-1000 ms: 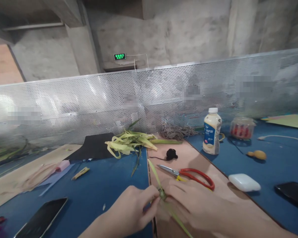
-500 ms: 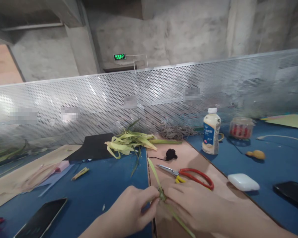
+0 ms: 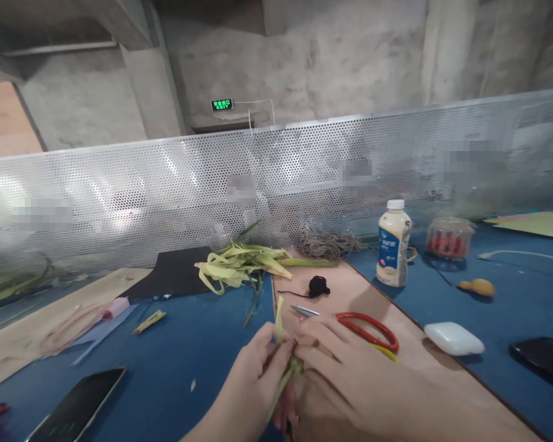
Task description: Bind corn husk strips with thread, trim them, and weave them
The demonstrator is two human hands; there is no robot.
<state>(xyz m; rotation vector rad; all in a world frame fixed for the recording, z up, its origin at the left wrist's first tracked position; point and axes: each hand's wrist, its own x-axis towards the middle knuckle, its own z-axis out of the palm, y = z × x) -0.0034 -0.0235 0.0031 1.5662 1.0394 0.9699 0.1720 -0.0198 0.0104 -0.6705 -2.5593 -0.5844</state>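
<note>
Both my hands meet low in the middle over a green leaf strip (image 3: pixel 280 319). My left hand (image 3: pixel 251 383) pinches the strip from the left, and my right hand (image 3: pixel 345 374) pinches its folded knot from the right. One end of the strip stands up between the fingers; another end hangs down under my left hand. Red-handled scissors (image 3: pixel 368 328) lie just beyond my right hand on a brown board (image 3: pixel 345 291).
A pile of green leaf strips (image 3: pixel 239 264) lies ahead, with a black spool (image 3: pixel 319 285) and tangled twine (image 3: pixel 329 244). A bottle (image 3: pixel 393 244), plastic cup (image 3: pixel 449 236), white case (image 3: pixel 454 339) and phones (image 3: pixel 76 405) sit around. A perforated metal screen (image 3: pixel 166 184) backs the table.
Both hands have moved forward and upward, covering part of the scissors. The strip has turned: its free end now stands short and upright, and a tail hangs below my left hand.
</note>
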